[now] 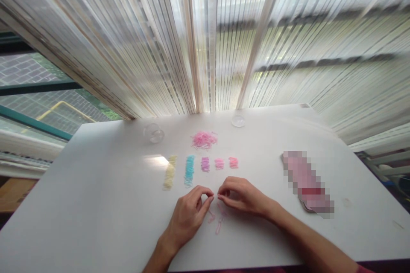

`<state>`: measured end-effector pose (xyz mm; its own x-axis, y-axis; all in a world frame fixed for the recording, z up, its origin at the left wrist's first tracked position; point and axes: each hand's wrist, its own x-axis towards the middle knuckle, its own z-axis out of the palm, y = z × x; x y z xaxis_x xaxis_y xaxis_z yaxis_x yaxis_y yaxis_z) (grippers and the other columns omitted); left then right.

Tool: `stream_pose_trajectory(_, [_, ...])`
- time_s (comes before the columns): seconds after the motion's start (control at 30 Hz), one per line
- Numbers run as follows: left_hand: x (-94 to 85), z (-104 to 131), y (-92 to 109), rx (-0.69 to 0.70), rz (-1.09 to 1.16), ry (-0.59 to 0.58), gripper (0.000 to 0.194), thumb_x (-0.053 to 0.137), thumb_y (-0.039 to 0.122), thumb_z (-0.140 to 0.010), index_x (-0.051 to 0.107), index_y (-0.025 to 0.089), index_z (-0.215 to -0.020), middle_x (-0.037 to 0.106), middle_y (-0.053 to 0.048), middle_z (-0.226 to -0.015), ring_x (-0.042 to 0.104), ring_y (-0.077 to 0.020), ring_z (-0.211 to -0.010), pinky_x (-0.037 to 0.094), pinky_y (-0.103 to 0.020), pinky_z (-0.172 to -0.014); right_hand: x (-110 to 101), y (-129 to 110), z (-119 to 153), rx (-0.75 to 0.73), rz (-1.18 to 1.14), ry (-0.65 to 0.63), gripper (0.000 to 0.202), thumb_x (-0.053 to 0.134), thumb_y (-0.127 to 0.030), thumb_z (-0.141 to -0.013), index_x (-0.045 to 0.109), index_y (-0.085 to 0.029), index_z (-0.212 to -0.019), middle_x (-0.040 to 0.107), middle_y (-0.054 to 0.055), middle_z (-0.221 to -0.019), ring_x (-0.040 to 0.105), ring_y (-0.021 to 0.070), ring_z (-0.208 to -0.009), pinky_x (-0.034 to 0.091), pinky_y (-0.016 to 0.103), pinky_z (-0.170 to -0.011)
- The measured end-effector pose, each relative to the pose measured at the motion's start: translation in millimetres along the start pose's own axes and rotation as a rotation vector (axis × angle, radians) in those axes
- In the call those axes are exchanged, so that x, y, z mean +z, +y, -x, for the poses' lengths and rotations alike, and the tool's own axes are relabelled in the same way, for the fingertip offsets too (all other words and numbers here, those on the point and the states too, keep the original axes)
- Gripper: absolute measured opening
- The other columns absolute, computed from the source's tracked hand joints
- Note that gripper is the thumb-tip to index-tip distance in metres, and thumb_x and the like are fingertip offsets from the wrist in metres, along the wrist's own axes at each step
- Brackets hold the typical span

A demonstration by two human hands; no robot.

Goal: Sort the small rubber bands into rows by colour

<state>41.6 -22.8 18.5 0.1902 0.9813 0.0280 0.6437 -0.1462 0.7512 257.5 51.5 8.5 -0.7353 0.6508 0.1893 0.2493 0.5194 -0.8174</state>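
My left hand (191, 210) and my right hand (241, 195) are close together over the white table, thumb and forefinger of each pinched. Whatever lies between the fingertips is too small to name. A few loose pale pink pieces (219, 226) lie just below the fingertips. Beyond my hands, small strips stand in columns: yellow (170, 172), blue (189, 170), purple (205, 164), pink (219, 163) and coral pink (233, 162). Behind them sits a loose pink pile (204, 139).
A round clear container (153, 133) stands at the back left of the table (80, 187), and a clear round piece (238, 121) at the back. On the right lies a pixelated pink object (307, 183). String curtains (198, 42) hang behind the table.
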Motion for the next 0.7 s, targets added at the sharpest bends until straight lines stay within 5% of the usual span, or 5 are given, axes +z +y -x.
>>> stream_pose_trajectory(0.7, [0.2,-12.4,-2.5,0.032,0.069,0.132,0.007,0.061,0.018,-0.090,0.067,0.022,-0.093,0.069,0.002,-0.085,0.046,-0.0079,-0.054,0.042,-0.020,-0.056,-3.2,3.5,0.0,-0.069,0.094,0.122,0.011,0.059,-0.021,-0.094,0.069,-0.019,-0.091,0.066,0.004,-0.079,0.060,0.0144,-0.071,0.048,0.024,-0.066])
